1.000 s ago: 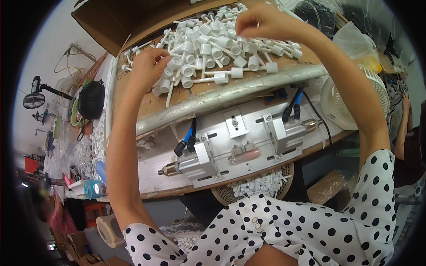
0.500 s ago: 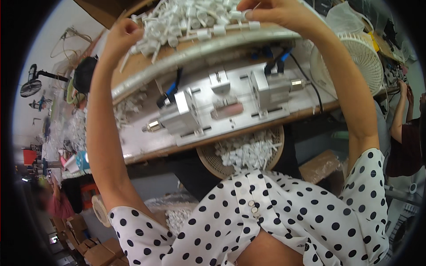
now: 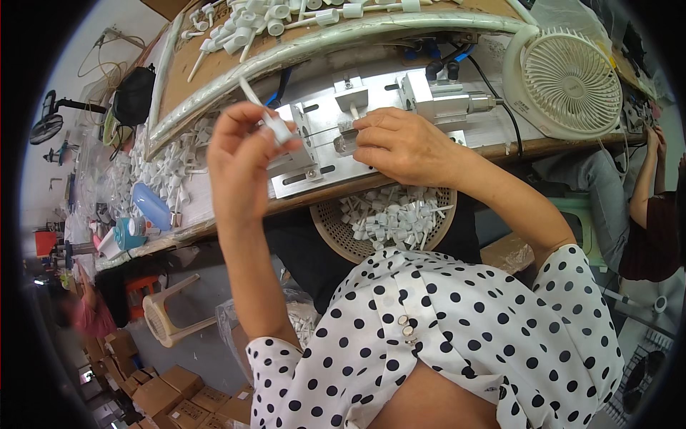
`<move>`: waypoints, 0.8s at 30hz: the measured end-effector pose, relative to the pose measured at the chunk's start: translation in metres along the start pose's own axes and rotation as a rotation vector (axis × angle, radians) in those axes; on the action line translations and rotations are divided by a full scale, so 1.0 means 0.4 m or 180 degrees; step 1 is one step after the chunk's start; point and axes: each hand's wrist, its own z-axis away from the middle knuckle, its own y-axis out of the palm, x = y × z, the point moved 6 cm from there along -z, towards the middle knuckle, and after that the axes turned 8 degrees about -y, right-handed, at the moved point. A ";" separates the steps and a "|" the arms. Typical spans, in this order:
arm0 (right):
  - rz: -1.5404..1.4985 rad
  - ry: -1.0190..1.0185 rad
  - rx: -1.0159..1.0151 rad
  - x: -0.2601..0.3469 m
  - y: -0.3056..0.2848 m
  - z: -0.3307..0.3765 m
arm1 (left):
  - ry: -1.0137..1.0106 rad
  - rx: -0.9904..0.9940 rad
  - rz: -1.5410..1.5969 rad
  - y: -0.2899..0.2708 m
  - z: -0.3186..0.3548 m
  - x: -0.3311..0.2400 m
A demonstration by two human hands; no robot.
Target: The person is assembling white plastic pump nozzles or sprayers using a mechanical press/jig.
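Observation:
My left hand (image 3: 243, 161) pinches a white plastic piece (image 3: 277, 127), a short round cap with a thin stem pointing up and away. It is raised just left of a metal fixture (image 3: 321, 163) on the bench. Over the fixture's middle, my right hand (image 3: 411, 146) has its fingers closed around a similar capped piece. That piece's white stem (image 3: 354, 111) shows beside the fingertips, pointing toward a small metal block (image 3: 350, 93); its cap is mostly hidden. Metal cylinder blocks (image 3: 446, 100) flank the spot on either side.
Beyond the fixture, a tray (image 3: 300, 53) with a plastic-wrapped rim holds loose white capped pieces. A basket (image 3: 329, 229) of them sits below the bench edge. A white fan (image 3: 564, 82) stands at right, a blue bottle (image 3: 151, 207) at left. Another person (image 3: 654, 229) works far right.
Both hands have come back from the heap in the tray toward me. The left now holds a white capped piece up by the fixture; the right has come down onto the fixture's middle.

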 end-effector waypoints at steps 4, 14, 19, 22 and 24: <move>0.0200 -0.0115 0.0002 0.015 0.008 -0.013 | 0.0008 -0.0035 0.0299 0.025 0.088 0.044; 0.0220 0.0955 -0.0001 -0.187 -0.156 -0.088 | -0.0015 -0.0284 -0.0218 0.050 0.161 0.148; 0.1159 0.2055 0.0644 -0.433 -0.187 -0.049 | 0.0532 -0.0311 -0.1410 0.119 0.148 0.129; 0.0839 0.2191 0.1035 -0.456 -0.179 -0.046 | 0.0790 -0.0331 -0.2076 0.164 0.119 0.117; 0.0602 0.2109 0.1208 -0.443 -0.185 -0.045 | 0.1066 -0.0378 -0.2242 0.174 0.099 0.127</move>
